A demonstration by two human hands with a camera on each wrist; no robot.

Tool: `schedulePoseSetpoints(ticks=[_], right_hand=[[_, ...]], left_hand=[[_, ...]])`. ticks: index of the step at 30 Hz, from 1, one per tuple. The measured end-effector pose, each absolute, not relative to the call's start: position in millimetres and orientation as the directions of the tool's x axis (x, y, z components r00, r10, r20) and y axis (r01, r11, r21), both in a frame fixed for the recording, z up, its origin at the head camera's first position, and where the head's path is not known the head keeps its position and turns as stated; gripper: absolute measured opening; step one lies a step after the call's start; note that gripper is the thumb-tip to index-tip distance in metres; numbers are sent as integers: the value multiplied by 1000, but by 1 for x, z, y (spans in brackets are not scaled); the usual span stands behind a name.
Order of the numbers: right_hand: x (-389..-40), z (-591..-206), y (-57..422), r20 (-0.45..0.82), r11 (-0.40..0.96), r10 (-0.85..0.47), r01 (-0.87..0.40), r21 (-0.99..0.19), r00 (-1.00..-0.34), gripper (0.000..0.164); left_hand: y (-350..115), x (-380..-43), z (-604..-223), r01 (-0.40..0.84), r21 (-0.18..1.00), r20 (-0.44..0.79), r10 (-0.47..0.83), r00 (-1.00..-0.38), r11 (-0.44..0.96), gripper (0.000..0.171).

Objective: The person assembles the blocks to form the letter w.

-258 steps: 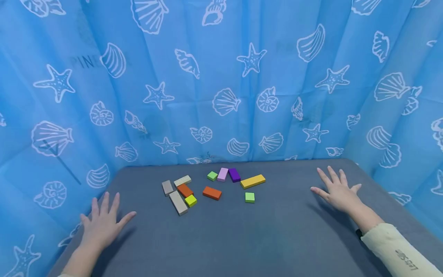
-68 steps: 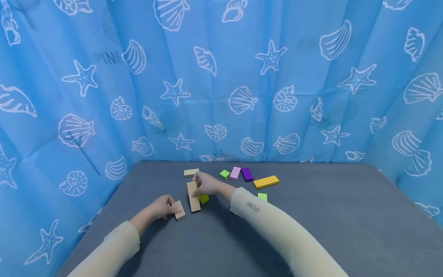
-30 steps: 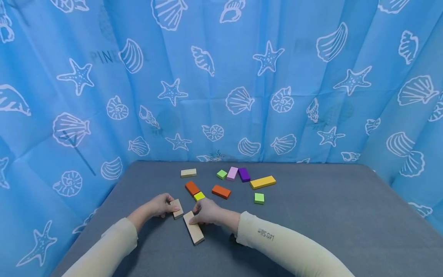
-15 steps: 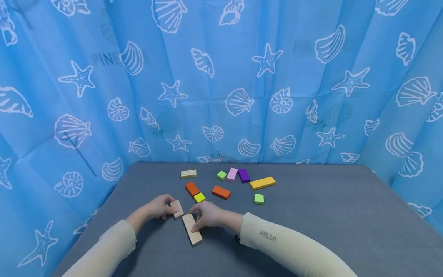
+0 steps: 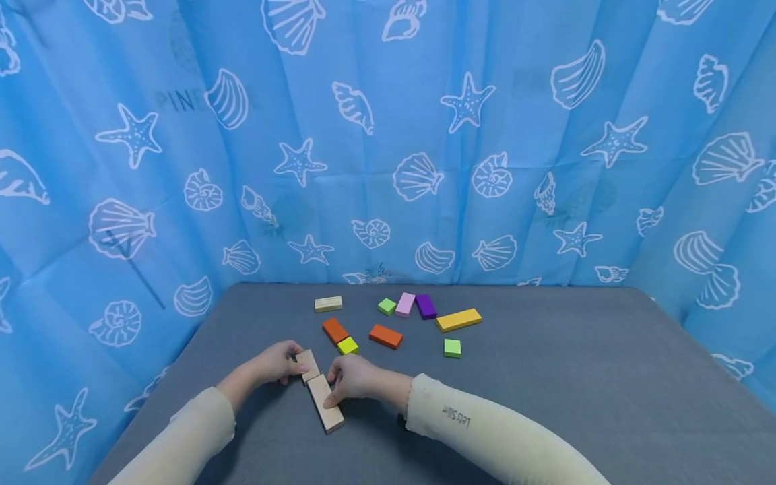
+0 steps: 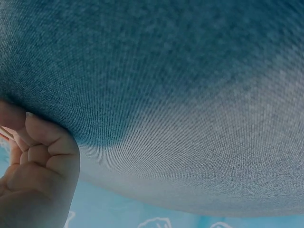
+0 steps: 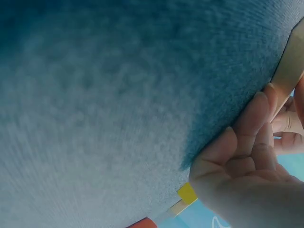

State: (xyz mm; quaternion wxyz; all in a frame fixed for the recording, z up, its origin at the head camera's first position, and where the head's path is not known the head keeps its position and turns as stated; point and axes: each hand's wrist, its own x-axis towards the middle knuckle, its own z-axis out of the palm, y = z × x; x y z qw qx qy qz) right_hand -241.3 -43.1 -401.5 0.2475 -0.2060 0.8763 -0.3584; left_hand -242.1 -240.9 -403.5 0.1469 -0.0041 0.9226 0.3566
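In the head view, my left hand (image 5: 275,362) pinches a short plain wooden block (image 5: 308,364), thumb on its top. Just to its right, my right hand (image 5: 356,378) holds a long plain wooden block (image 5: 325,404) by its right side, with the thumb on top. The long block's far end meets the near end of the short one, slightly offset. Curled fingers of the left hand (image 6: 42,161) show in the left wrist view, its block hidden. In the right wrist view, the right hand's fingertips are at the pale wooden block (image 7: 289,69).
Behind the hands lie an orange block (image 5: 335,330) against a yellow one (image 5: 348,345), and a ridged wooden block (image 5: 328,304). Further right are another orange block (image 5: 385,336), green (image 5: 452,348), pink (image 5: 405,304), purple (image 5: 426,306) and golden yellow (image 5: 459,320) blocks. A blue curtain (image 5: 388,135) surrounds the grey table.
Both hands, first spread apart and empty, came to the wooden blocks. The right hand brought the long block nearer, then slid it left against the short block, which the left hand kept holding.
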Motion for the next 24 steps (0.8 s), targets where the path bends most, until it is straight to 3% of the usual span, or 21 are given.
schedulePoseSetpoints(ticks=[24], right_hand=[[-242,-400,-45,-316,681,-548,-193,-707,-775,25]], left_hand=[[-244,-245,-410,-125,657,-279,85,-957,743,35]])
